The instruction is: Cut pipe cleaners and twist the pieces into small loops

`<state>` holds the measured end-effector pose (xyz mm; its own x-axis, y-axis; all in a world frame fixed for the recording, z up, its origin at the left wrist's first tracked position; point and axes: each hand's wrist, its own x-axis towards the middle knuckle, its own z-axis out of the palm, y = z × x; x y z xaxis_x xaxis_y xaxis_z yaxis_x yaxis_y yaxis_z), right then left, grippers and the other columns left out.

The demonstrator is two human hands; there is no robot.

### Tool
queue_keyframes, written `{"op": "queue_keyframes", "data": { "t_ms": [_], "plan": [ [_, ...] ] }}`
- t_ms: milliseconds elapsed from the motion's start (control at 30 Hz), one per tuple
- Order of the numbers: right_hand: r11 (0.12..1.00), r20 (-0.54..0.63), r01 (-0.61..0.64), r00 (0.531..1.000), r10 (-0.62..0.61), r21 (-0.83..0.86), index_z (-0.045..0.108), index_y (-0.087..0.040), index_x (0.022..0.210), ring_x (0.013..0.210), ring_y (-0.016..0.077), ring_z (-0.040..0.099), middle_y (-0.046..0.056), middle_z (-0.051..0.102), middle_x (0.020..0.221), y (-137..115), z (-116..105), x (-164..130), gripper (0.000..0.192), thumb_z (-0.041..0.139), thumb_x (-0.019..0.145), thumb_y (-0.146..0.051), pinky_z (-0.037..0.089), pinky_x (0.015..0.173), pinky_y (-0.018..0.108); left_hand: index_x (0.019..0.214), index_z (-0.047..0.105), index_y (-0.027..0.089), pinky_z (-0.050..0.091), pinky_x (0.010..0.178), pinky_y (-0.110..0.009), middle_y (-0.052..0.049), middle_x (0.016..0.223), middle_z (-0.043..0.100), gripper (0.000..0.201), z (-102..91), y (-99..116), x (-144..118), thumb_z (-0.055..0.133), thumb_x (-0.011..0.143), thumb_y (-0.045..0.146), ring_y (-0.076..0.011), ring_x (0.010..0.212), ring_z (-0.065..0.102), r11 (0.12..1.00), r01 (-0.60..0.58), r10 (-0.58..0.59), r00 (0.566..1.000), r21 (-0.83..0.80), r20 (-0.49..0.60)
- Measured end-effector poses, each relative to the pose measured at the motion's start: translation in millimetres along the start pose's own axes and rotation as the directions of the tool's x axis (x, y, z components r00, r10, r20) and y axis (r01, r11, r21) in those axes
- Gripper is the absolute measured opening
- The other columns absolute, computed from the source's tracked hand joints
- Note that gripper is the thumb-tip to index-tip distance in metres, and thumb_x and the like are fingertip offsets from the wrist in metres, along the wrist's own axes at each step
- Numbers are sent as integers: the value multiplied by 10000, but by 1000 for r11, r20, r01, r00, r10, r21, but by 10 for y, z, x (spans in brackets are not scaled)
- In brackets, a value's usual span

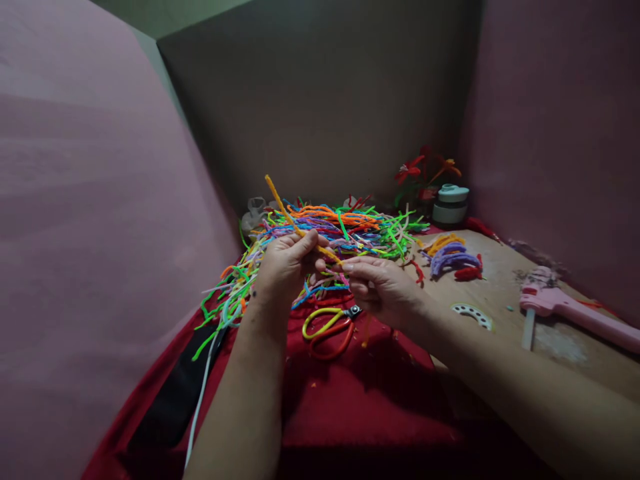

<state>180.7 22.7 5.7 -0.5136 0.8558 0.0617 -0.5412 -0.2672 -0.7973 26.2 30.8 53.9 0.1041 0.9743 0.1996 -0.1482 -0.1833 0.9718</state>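
Above the red cloth [390,413], near its middle, a yellow-orange fuzzy stem [283,204] is held slantwise by both hands. It is pinched between thumb and fingers of the left hand [293,260], its upper end left free at the far left; its lower end is gripped narrowly by the fingertips of the right hand [383,283]. Part of the stem is covered by the left fingers, and how the lower tip is shaped cannot be told. Behind the hands, the middle of a heap of coloured stems [335,217] is partly hidden. The blades of the scissors [345,313] are mostly concealed by the right hand. At the near left, one end of a flat black object [173,393] is overlapped by the heap. To the right, the pink glue gun [560,303] is cut off by the view's edge. At the far right, red flowers [410,170] are blurred by shadow.
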Motion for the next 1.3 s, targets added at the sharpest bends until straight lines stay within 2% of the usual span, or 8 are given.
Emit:
{"op": "queue_keyframes", "data": {
  "t_ms": [400,533,633,700,767,833,1100,1300],
  "plan": [
    [997,-17,59,998,-60,-58,567,-169,747,344,23,135,-115,297,393,-7,24,-15,133,658,687,-246,59,356,204,704,639,119,384,348,-192,-9,455,571,288,-4,-27,24,690,699,403,-88,340,484,999,-26,26,1000,39,-4],
    [993,-40,104,994,-106,-48,566,-164,733,339,24,148,-106,314,395,-146,15,-32,76,611,685,-203,59,355,207,691,626,130,351,369,-189,-45,568,623,372,-39,5,-41,588,757,494,-81,387,492,978,8,-13,1000,210,21],
    [986,-93,164,982,-166,-24,596,-146,787,343,25,145,-99,323,399,-275,-53,-47,96,567,704,-185,70,353,204,707,631,159,307,408,-185,-19,549,593,259,-66,-66,-210,590,764,408,-87,432,473,811,14,-124,981,584,149],
    [984,-135,177,975,-178,-16,596,-140,799,343,25,149,-92,338,407,-325,-116,-49,103,557,716,-188,73,354,201,677,627,181,335,484,-207,-18,615,605,136,-71,-202,-345,623,722,309,-111,518,492,584,-123,-192,939,803,284],
    [984,-154,178,972,-179,-21,595,-138,807,342,23,153,-87,353,415,-337,-176,-41,110,559,720,-194,78,356,201,657,593,189,319,514,-245,-23,618,579,62,-63,-380,-454,604,696,235,-136,530,466,282,-203,-192,946,938,263],
    [983,-150,180,972,-183,-31,592,-136,808,339,22,152,-85,362,416,-327,-224,-22,113,563,716,-195,80,357,202,718,574,186,333,565,-284,-64,708,595,99,-48,-539,-519,482,755,183,-172,595,485,119,-253,-143,953,960,268],
    [978,-205,196,956,-208,-75,565,-145,744,320,22,183,-64,441,404,-295,-342,63,70,557,677,-163,87,353,198,848,538,192,361,612,-295,-95,846,599,151,-86,-534,-701,397,796,189,-193,705,525,-16,-196,-199,962,980,189],
    [958,-270,261,920,-283,-116,575,-126,657,342,40,360,-18,557,487,-251,-329,72,71,601,614,-176,201,331,187,1053,563,234,430,734,-266,-53,945,618,278,-205,-410,-914,454,799,199,-172,860,580,124,-149,-113,980,981,163]
  ]
}}
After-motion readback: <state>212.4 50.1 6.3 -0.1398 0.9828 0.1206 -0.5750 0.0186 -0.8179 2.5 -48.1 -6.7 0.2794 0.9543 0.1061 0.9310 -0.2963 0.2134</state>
